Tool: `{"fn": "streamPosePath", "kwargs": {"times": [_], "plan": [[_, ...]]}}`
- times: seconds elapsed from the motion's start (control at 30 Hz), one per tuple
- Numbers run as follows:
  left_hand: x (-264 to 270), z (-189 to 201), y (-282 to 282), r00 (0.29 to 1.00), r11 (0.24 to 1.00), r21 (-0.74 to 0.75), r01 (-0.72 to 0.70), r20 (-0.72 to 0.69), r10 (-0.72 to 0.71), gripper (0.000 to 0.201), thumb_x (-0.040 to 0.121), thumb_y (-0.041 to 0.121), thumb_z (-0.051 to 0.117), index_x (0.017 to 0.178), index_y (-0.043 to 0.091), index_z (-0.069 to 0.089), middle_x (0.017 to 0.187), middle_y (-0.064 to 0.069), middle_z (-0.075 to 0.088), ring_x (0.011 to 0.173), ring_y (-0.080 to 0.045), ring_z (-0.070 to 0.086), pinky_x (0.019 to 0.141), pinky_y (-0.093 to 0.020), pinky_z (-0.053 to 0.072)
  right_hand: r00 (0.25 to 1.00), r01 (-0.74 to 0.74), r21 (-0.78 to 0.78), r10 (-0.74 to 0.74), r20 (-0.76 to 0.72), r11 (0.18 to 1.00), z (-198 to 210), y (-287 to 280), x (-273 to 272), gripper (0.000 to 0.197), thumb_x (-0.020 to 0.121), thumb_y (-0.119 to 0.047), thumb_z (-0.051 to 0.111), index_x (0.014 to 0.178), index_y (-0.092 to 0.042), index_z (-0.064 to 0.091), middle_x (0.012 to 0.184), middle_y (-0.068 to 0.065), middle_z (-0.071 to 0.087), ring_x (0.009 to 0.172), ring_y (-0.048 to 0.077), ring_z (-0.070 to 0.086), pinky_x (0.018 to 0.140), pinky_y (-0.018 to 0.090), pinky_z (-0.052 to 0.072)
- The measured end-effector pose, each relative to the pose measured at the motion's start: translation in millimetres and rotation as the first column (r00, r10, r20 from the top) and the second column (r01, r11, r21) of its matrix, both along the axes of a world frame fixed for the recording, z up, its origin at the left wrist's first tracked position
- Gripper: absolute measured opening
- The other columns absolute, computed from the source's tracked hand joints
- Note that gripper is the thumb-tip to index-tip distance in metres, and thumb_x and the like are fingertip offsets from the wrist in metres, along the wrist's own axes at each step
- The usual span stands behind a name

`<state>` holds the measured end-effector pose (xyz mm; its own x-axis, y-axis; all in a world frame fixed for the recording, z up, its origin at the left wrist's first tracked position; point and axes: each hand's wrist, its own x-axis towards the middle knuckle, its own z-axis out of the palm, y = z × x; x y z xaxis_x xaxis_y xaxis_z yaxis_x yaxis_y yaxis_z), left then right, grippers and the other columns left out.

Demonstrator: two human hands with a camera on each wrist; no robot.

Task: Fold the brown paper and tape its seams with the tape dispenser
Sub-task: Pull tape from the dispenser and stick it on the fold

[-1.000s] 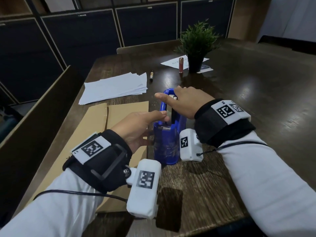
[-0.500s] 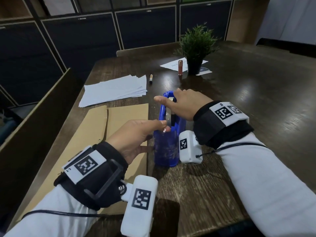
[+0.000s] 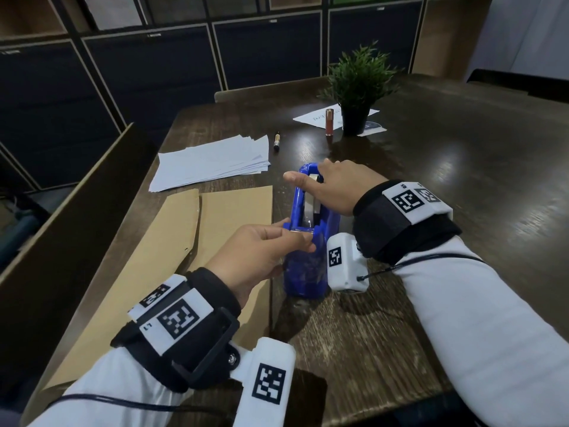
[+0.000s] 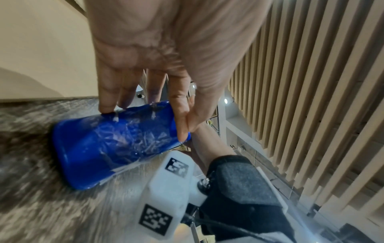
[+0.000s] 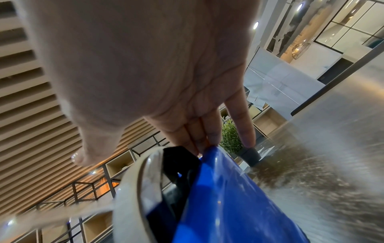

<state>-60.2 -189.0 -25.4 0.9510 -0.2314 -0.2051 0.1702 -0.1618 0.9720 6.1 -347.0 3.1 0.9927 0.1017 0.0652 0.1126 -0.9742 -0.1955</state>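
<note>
Since the earlier frames our left hand point(image 3: 261, 251) has drawn back toward us from the front of the tape dispenser point(image 3: 308, 238), with a short length of clear tape point(image 3: 300, 231) now stretched from the cutter end; the dispenser itself has hardly shifted on the desk point(image 3: 462, 180).

From the left: one sheet of brown paper point(image 3: 184, 248) lies flat, with one folded flap laid over it, so the seam faces up, within easy reach of the tape. Behind it is one loose stack of white sheets point(image 3: 212, 163).

Our left grip is closed on the tape end, thumb and forefinger pinched together at the cutter, the other fingers point(image 4: 108, 98) touching the dispenser's front. We judge this is the pull to draw off a strip for the seam.

Next comes the single blue dispenser, standing just beside the paper's right edge. Our right hand point(image 3: 335, 188) rests on top of it over the tape roll point(image 5: 133, 185), fingers fairly straight and pressing down at the far rim, thumb held clear. We take it that this weight keeps the dispenser from sliding while the tape is drawn.

Farther back stand one pen point(image 3: 277, 141), one small reddish tube point(image 3: 329, 122), and one potted plant point(image 3: 357, 87) on a white sheet point(image 3: 314, 117).
</note>
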Motion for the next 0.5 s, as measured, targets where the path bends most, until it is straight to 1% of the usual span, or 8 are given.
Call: {"fn": "streamPosePath", "kwargs": {"times": [0.07, 0.13, 0.23, 0.3, 0.33, 0.4, 0.47, 0.5], "plan": [[0.1, -2.1, 0.4, 1.000, 1.000, 0.013, 0.002, 0.018, -0.002, 0.017, 0.083, 0.017, 0.068, 0.070, 0.010, 0.076, 0.111, 0.004, 0.070, 0.086, -0.004, 0.064, 0.078, -0.030, 0.044, 1.000, 0.004, -0.003, -0.004, -0.004, 1.000, -0.5, 0.4, 0.2, 0.089, 0.087, -0.074, 0.016, 0.110, -0.001, 0.060, 0.130, 0.020, 0.054, 0.095, 0.025, 0.055, 0.074, 0.031, 0.036], [0.5, -3.5, 0.7, 0.999, 1.000, 0.022, 0.008, 0.033, -0.008, 0.017, 0.084, 0.018, 0.068, 0.073, 0.008, 0.076, 0.108, 0.007, 0.071, 0.079, 0.000, 0.065, 0.076, -0.029, 0.045, 1.000, 0.007, -0.009, -0.007, -0.008, 1.000, -0.8, 1.0, 0.3, 0.089, 0.086, -0.075, 0.015, 0.109, -0.002, 0.061, 0.133, 0.020, 0.053, 0.094, 0.025, 0.055, 0.073, 0.031, 0.036], [0.6, -4.8, 0.8, 0.997, 1.000, 0.025, 0.015, 0.072, -0.017, 0.017, 0.086, 0.016, 0.067, 0.079, 0.003, 0.075, 0.093, 0.013, 0.073, 0.078, 0.006, 0.064, 0.068, -0.016, 0.049, 1.000, -0.001, -0.011, 0.001, -0.018, 1.000, -0.5, 1.1, -0.1, 0.087, 0.086, -0.074, 0.015, 0.103, -0.003, 0.062, 0.136, 0.020, 0.051, 0.088, 0.021, 0.050, 0.072, 0.031, 0.034], [0.7, -5.6, 0.7, 0.995, 0.999, 0.047, 0.015, 0.099, -0.019, 0.017, 0.087, 0.016, 0.066, 0.075, 0.006, 0.076, 0.091, 0.013, 0.072, 0.081, 0.009, 0.064, 0.066, -0.013, 0.051, 1.000, -0.003, 0.000, 0.003, -0.014, 1.000, -0.3, 0.2, -0.6, 0.083, 0.087, -0.074, 0.016, 0.097, -0.004, 0.061, 0.136, 0.020, 0.050, 0.085, 0.019, 0.048, 0.072, 0.031, 0.033], [0.7, -6.1, 1.0, 0.993, 0.998, 0.065, 0.015, 0.112, -0.022, 0.019, 0.087, 0.017, 0.067, 0.070, 0.012, 0.076, 0.093, 0.011, 0.072, 0.084, 0.008, 0.064, 0.069, -0.016, 0.051, 1.000, -0.003, 0.003, 0.003, -0.012, 1.000, -0.4, -0.2, -0.8, 0.082, 0.087, -0.074, 0.017, 0.096, -0.005, 0.061, 0.136, 0.020, 0.050, 0.084, 0.018, 0.047, 0.073, 0.031, 0.033], [0.0, -6.6, 1.9, 0.990, 0.995, 0.103, 0.015, 0.141, -0.030, 0.030, 0.087, 0.018, 0.067, 0.057, 0.021, 0.074, 0.098, 0.005, 0.073, 0.096, 0.002, 0.064, 0.078, -0.027, 0.052, 1.000, -0.002, 0.007, 0.002, -0.015, 1.000, -0.4, 0.0, -1.6, 0.081, 0.087, -0.073, 0.017, 0.096, -0.005, 0.060, 0.136, 0.021, 0.050, 0.083, 0.017, 0.045, 0.073, 0.030, 0.033], [-1.0, -6.4, 2.3, 0.986, 0.991, 0.130, 0.016, 0.163, -0.038, 0.040, 0.087, 0.019, 0.067, 0.048, 0.025, 0.069, 0.100, 0.002, 0.073, 0.104, -0.005, 0.063, 0.085, -0.037, 0.052, 1.000, -0.001, 0.012, 0.002, -0.019, 1.000, -1.8, 0.0, -1.0, 0.081, 0.087, -0.073, 0.018, 0.097, -0.005, 0.060, 0.136, 0.021, 0.051, 0.083, 0.017, 0.045, 0.073, 0.030, 0.033], [-1.6, -6.2, 1.9, 0.984, 0.991, 0.134, 0.018, 0.171, -0.041, 0.042, 0.087, 0.019, 0.066, 0.046, 0.025, 0.068, 0.101, 0.002, 0.073, 0.102, -0.006, 0.064, 0.086, -0.040, 0.051, 1.000, 0.001, 0.019, 0.000, -0.018, 1.000, -2.7, -0.3, -0.2, 0.081, 0.087, -0.073, 0.018, 0.097, -0.005, 0.060, 0.136, 0.021, 0.050, 0.085, 0.018, 0.047, 0.074, 0.030, 0.034]]}}
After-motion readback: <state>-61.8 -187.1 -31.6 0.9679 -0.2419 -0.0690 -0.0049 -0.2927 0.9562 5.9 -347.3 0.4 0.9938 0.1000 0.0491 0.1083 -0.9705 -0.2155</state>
